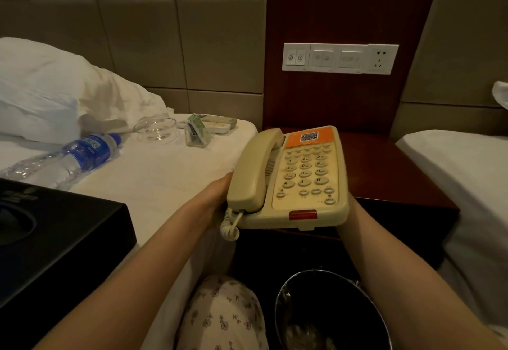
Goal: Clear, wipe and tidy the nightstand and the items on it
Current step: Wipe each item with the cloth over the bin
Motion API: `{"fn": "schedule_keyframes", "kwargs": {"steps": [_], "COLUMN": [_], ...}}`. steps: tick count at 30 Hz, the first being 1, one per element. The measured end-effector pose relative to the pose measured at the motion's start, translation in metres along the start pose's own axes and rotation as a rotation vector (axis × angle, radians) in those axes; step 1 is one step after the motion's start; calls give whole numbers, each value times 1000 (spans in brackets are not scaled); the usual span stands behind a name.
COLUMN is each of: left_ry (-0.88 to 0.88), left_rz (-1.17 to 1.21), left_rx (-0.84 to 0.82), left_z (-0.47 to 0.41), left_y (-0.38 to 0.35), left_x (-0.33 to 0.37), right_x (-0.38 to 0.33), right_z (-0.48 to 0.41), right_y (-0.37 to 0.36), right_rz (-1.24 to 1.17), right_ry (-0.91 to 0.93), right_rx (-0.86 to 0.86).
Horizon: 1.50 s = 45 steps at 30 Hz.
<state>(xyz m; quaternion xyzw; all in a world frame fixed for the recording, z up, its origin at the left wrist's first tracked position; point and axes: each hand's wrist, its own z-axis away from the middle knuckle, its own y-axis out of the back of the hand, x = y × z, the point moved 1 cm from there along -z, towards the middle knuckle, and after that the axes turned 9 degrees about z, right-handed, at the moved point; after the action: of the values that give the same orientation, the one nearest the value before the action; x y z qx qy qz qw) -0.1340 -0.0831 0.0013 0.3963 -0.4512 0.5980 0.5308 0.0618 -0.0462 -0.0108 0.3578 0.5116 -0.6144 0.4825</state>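
A beige plastic corded telephone with an orange sticker is held just above the dark red-brown wooden nightstand tabletop, its handset on the cradle. The left hand has its grip around the phone's left edge. The right hand is at the right side, and its grip is hidden underneath and cannot be told. A clear plastic water bottle lies on the white bed.

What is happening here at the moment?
A person holds a beige corded desk telephone in both hands, left hand and right hand, over the dark red wooden nightstand; the fingers are hidden under it. A clear plastic water bottle with a blue label, a clear glass dish and a black box lie on the white bed.
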Motion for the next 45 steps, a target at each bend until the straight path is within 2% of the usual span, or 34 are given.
{"fn": "schedule_keyframes", "kwargs": {"steps": [2,5,9,11,14,17,24,27,32,37,45], "left_ry": [9,19,-14,-33,-40,-32,-126,-146,-234,-258,-279], "left_rz": [19,93,154,167,171,189,361,392,332,277,279], "left_rx": [12,6,58,104,188,266,425,481,507,526,491], "left_z": [6,6,4,0,-3,-3,-10,-5,-2,-4,0], "left_y": [-3,-3,-1,-2,-2,2,15,16,8,13,31], "left_x": [2,3,3,2,0,-1,7,8,11,16,37], "right_x": [-16,-25,-25,-17,-5,2,0,-1,6,16,10], "right_z": [-4,-14,7,15,30,44,58,52,33,19,9], "right_y": [2,10,11,11,6,3,-1,-12,-23,-27,-31], "right_rz": [-103,-188,-75,-21,-43,-108,-62,-93,-258,-255,-135], "right_ry": [90,220,322,304,230,161,236,191,47,17,-66], "right_rx": [30,258,359,382,344,227,66,50,104,125,-94]}}
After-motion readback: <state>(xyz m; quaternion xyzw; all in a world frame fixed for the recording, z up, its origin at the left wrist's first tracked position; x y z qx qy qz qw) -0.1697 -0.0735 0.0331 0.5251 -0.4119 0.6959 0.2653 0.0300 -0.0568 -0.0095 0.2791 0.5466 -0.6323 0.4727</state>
